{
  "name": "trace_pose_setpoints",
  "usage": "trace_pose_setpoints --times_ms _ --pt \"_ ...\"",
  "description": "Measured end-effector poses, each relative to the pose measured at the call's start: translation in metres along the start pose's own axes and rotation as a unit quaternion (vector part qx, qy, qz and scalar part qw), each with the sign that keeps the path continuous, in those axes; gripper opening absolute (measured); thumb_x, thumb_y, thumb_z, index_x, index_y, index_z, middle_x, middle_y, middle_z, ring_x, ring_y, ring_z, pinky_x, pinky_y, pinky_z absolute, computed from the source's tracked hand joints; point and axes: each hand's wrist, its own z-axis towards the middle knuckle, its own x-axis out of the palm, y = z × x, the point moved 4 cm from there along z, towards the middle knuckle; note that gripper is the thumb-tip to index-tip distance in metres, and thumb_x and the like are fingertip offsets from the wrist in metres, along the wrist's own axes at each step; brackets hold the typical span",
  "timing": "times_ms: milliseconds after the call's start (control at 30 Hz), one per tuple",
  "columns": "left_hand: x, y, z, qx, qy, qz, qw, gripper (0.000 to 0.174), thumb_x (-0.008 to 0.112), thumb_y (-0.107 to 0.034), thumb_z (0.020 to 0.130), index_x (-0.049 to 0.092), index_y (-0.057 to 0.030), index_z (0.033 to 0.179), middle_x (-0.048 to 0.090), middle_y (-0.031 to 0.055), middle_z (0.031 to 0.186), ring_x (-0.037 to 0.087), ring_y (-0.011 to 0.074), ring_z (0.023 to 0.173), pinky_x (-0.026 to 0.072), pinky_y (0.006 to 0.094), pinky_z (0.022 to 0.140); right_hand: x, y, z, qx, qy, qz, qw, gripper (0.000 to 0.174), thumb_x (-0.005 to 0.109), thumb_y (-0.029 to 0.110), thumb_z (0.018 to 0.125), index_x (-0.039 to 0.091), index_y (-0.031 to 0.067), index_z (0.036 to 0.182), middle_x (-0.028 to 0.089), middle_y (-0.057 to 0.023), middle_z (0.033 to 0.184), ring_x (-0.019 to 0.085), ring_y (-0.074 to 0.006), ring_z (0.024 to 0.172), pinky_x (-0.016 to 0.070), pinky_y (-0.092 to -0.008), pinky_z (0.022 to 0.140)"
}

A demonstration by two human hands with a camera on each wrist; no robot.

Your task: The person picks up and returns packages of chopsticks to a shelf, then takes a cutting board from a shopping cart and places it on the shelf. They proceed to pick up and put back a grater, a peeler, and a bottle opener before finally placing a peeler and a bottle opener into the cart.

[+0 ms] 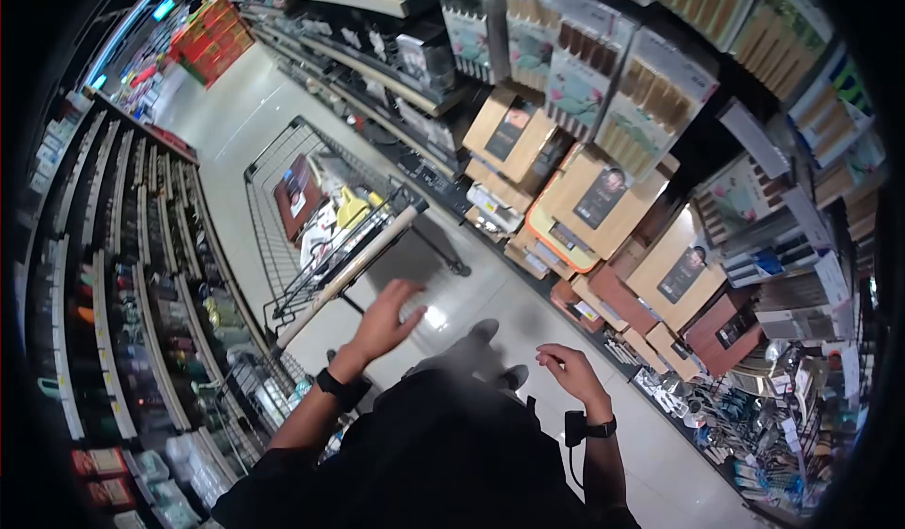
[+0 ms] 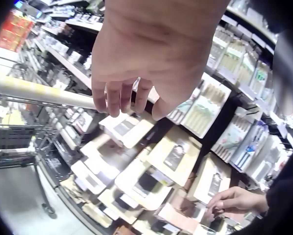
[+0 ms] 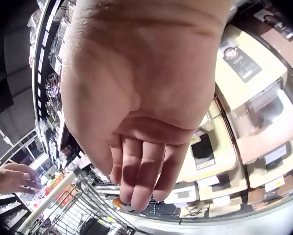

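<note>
The left hand (image 1: pixel 385 322) is beside the handle (image 1: pixel 363 260) of a wire shopping cart, fingers relaxed and slightly spread, holding nothing. In the left wrist view the left hand (image 2: pixel 146 63) hangs with loosely bent fingers in front of shelved goods. The right hand (image 1: pixel 573 374) is in the air at the person's other side, nearest the boxed wooden boards (image 1: pixel 603 199), and grips nothing. Its fingers hang loosely in the right wrist view, where the right hand (image 3: pixel 141 98) covers part of the shelf. Inside the cart lie a brown box (image 1: pixel 298 196) and a yellow item (image 1: pixel 352 208).
Shelves (image 1: pixel 141 284) line the left side of the aisle. On the right, packaged chopsticks (image 1: pixel 650 95) hang above the boards, with utensils (image 1: pixel 773 416) at the lower right. Red stacked boxes (image 1: pixel 211 41) stand far down the tiled floor (image 1: pixel 236 114).
</note>
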Motion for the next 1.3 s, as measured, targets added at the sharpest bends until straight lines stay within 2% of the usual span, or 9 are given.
trace_pose_setpoints --times_ms 300,433,767,833,933,1033,1100,1167,1300 --pt "-0.063 0.166 -0.078 -0.089 -0.166 0.317 0.929 0.045 0.066 -0.033 0.089 0.054 -0.0030 0.120 0.058 0.0220 0.119 0.057 0.0375 0.109 0.0478 0.0419 0.089 0.058 -0.004 0.068 0.045 0.044 0.005 0.998 0.020 0.058 0.012 0.093 0.064 -0.0002 0.108 0.070 -0.0166 0.092 0.068 -0.0271 0.081 0.0521 -0.0328 0.075" --pt "-0.079 0.198 -0.074 -0.308 0.050 0.111 0.944 0.054 0.060 -0.055 0.089 0.060 -0.0014 0.083 0.062 0.0175 0.068 0.061 0.0384 0.066 0.0483 0.0440 0.063 0.079 -0.006 0.097 0.090 0.043 -0.002 0.995 0.021 0.058 0.013 0.093 0.064 0.0002 0.108 0.070 -0.0158 0.090 0.067 -0.0264 0.080 0.0512 -0.0333 0.073" --pt "-0.124 0.243 -0.010 -0.065 0.440 -0.030 0.895 0.052 0.063 -0.054 0.087 0.071 -0.0064 0.107 0.071 0.0123 0.079 0.069 0.0280 0.076 0.0517 0.0351 0.067 0.123 -0.080 0.086 0.295 0.015 0.011 0.955 0.023 0.057 0.015 0.094 0.063 -0.0001 0.110 0.070 -0.0110 0.091 0.069 -0.0177 0.084 0.0540 -0.0301 0.074" --pt "-0.130 0.264 0.035 -0.001 0.686 -0.050 0.726 0.053 0.061 -0.053 0.091 0.072 -0.0030 0.105 0.073 0.0090 0.083 0.069 0.0186 0.080 0.0516 0.0292 0.071 0.125 -0.101 0.059 0.343 -0.014 -0.025 0.939 0.026 0.055 0.018 0.093 0.064 -0.0009 0.108 0.071 -0.0139 0.092 0.071 -0.0222 0.084 0.0552 -0.0334 0.074" --pt "-0.145 0.337 0.134 -0.172 0.527 -0.246 0.795 0.050 0.062 -0.054 0.090 0.074 -0.0058 0.095 0.072 -0.0001 0.080 0.059 0.0068 0.074 0.0471 0.0250 0.070 0.133 -0.110 0.022 0.443 -0.044 0.051 0.894 0.024 0.054 0.017 0.093 0.064 -0.0006 0.106 0.071 -0.0130 0.090 0.070 -0.0195 0.080 0.0546 -0.0310 0.065" --pt "-0.117 0.481 0.217 -0.167 0.196 -0.149 0.955 0.044 0.059 -0.038 0.091 0.069 0.0050 0.094 0.071 0.0106 0.091 0.067 0.0165 0.084 0.0505 0.0324 0.082 0.143 -0.103 -0.006 0.520 -0.037 0.066 0.851 0.023 0.054 0.017 0.095 0.064 0.0004 0.107 0.071 -0.0120 0.088 0.070 -0.0188 0.077 0.0542 -0.0304 0.065" --pt "-0.075 0.609 0.243 -0.333 0.154 0.015 0.930 0.052 0.054 -0.044 0.094 0.065 0.0074 0.098 0.069 0.0139 0.088 0.068 0.0210 0.080 0.0538 0.0364 0.075 0.148 -0.094 -0.023 0.522 -0.038 0.032 0.851 0.022 0.053 0.018 0.096 0.064 0.0011 0.107 0.071 -0.0116 0.088 0.070 -0.0186 0.077 0.0541 -0.0308 0.065" --pt "-0.056 0.641 0.243 -0.483 0.062 -0.181 0.854 0.061 0.049 -0.051 0.096 0.060 0.0088 0.104 0.067 0.0167 0.086 0.068 0.0240 0.072 0.0543 0.0378 0.060 0.152 -0.081 -0.038 0.521 -0.057 0.029 0.851 0.024 0.053 0.019 0.096 0.062 0.0009 0.108 0.070 -0.0098 0.088 0.068 -0.0171 0.079 0.0533 -0.0297 0.068" --pt "-0.014 0.657 0.261 -0.457 0.016 -0.227 0.860 0.064 0.047 -0.058 0.095 0.057 0.0034 0.111 0.066 0.0167 0.084 0.064 0.0238 0.057 0.0499 0.0358 0.048 0.168 -0.043 -0.061 0.527 -0.113 0.060 0.840 0.023 0.050 0.014 0.094 0.063 0.0005 0.106 0.071 -0.0119 0.088 0.070 -0.0184 0.079 0.0550 -0.0298 0.069"
